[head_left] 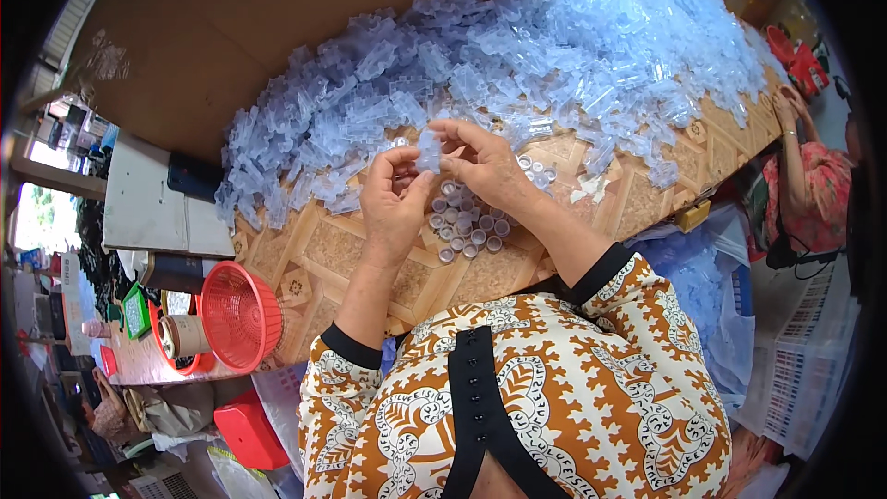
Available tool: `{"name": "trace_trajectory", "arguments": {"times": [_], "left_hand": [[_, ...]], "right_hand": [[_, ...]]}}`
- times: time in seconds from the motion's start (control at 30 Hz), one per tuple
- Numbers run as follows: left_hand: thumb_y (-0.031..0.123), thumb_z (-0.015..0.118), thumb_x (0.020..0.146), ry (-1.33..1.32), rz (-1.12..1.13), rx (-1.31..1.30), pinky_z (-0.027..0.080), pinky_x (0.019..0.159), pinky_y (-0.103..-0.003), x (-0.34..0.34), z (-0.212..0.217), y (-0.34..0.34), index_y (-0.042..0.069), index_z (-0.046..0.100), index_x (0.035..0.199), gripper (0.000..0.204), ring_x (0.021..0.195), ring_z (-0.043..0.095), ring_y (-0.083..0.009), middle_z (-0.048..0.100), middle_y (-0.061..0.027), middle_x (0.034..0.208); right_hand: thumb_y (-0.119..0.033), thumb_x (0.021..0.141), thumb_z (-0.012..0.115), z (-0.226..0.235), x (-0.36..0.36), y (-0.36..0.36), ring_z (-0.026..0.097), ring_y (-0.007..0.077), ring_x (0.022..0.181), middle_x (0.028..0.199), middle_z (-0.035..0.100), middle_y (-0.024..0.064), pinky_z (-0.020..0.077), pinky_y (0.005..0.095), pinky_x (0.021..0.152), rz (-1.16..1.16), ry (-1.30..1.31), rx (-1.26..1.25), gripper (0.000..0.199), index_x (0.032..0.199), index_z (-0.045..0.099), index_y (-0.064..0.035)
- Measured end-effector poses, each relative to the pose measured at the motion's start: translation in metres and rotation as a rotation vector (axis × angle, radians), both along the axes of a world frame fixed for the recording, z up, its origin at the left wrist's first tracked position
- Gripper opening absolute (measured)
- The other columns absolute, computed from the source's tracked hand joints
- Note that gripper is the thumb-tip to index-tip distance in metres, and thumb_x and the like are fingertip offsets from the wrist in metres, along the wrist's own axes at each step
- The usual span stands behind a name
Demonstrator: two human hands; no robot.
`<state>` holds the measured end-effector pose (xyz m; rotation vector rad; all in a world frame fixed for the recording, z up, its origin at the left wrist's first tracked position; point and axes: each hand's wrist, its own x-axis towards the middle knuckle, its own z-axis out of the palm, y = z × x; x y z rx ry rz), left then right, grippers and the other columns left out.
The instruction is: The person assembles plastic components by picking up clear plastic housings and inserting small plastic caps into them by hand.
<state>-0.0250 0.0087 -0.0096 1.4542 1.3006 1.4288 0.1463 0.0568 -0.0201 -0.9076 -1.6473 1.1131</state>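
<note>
I see a tabletop (323,259) with a tan geometric pattern, a big cardboard sheet (277,9) leaning behind it. A huge heap of clear plastic pieces (517,65) covers its far side, too many for me to count. My left hand (393,208) and right hand (480,166) together pinch one clear plastic piece (428,150) just above the table, fingers closed on it. Below them sit roughly fifteen small round caps (467,226) in a loose cluster. One red mesh basket (240,314) lies tipped at the table's left edge. One other person (808,176) sits at the right.
</note>
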Motion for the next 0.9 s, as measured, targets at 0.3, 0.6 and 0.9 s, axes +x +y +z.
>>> {"name": "trace_trajectory", "arguments": {"times": [0.3, 0.6, 0.9], "left_hand": [[-0.007, 0.066, 0.090, -0.066, -0.114, 0.144, 0.055, 0.087, -0.025, -0.004, 0.004, -0.013, -0.001, 0.065, 0.107, 0.018, 0.103, 0.061, -0.0126, 0.058, -0.0078, 0.116], [-0.005, 0.064, 0.092, 0.063, -0.027, 0.269, 0.053, 0.082, -0.025, -0.013, 0.007, -0.011, 0.002, 0.067, 0.109, 0.018, 0.095, 0.065, -0.0152, 0.062, -0.0099, 0.118], [-0.007, 0.071, 0.084, 0.213, -0.248, 0.156, 0.056, 0.079, -0.028, -0.015, 0.017, -0.015, 0.005, 0.068, 0.118, 0.036, 0.097, 0.064, -0.0178, 0.064, -0.0094, 0.113]], "right_hand": [[-0.008, 0.088, 0.070, 0.014, 0.006, -0.007, 0.061, 0.0115, 0.104, 0.121, 0.062, 0.0046, 0.0527, 0.0269, 0.089, 0.373, 0.514, -0.413, 0.050, 0.137, 0.059, -0.0034], [-0.010, 0.084, 0.070, 0.014, 0.016, 0.003, 0.065, 0.0129, 0.086, 0.100, 0.067, 0.0020, 0.0557, 0.0317, 0.057, 0.162, 0.556, -0.594, 0.035, 0.119, 0.066, -0.0055], [-0.018, 0.086, 0.073, 0.022, 0.029, 0.004, 0.064, 0.0108, 0.063, 0.084, 0.069, 0.0027, 0.0490, 0.0260, 0.046, 0.155, 0.459, -0.695, 0.021, 0.101, 0.071, -0.0041]]}}
